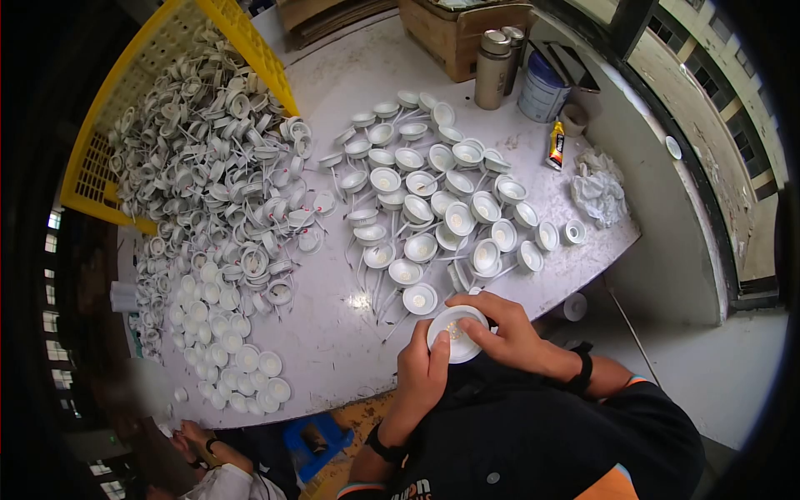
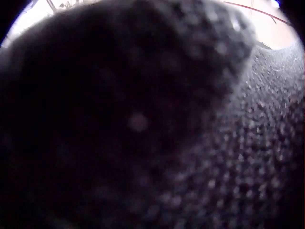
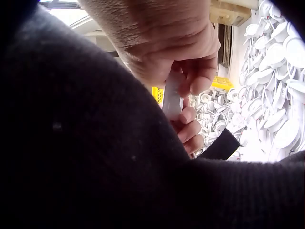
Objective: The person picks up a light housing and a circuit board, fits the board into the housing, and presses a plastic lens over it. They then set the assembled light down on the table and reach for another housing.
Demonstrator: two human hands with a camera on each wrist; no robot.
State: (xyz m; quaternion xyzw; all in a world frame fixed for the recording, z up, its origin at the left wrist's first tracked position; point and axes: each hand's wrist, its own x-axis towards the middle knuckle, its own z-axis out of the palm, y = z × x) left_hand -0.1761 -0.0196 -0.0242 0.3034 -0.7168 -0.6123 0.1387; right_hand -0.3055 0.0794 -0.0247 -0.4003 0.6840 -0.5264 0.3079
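Both hands hold one white round LED downlight close to the dark shirt, its cupped face with small yellowish LEDs turned up. From the left side my left hand grips the rim, thumb lying over the face. My right hand grips the opposite edge, and its thumb reaches into the cup. In the right wrist view the downlight appears edge-on between the right hand and the left fingertips. Dark cloth fills most of the left wrist view, hiding the left hand there.
Several similar downlights with wires spread across the table. A yellow crate spills a heap of wired rings; white discs lie below it. Flasks, a tub, a glue tube and crumpled plastic stand right. Another person's hands show lower left.
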